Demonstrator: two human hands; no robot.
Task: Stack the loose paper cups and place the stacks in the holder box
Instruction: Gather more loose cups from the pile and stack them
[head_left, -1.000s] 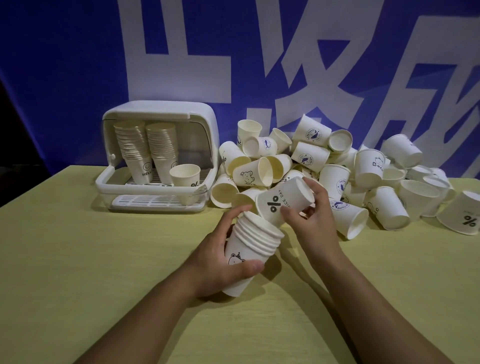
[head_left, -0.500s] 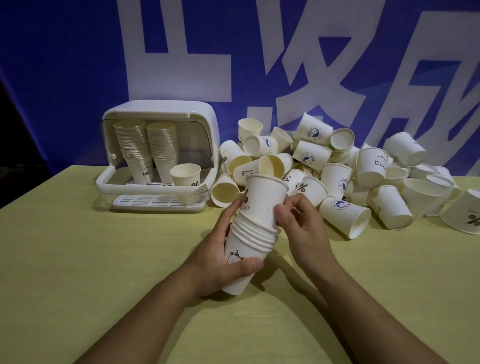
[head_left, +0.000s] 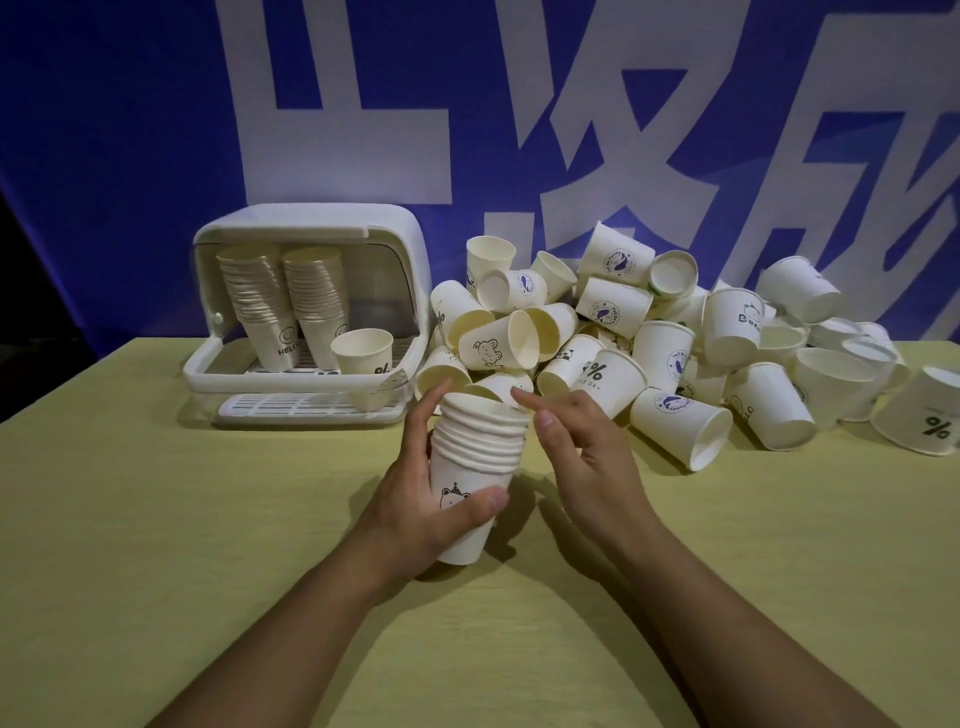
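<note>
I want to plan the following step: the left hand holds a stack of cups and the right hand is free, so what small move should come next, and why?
Probably the right hand should reach to the pile of loose white paper cups, perhaps the nearby cup with a percent sign. It holds nothing, and the short nested stack of white paper cups in the left hand is lower than the stacks in the white plastic holder box.
</note>
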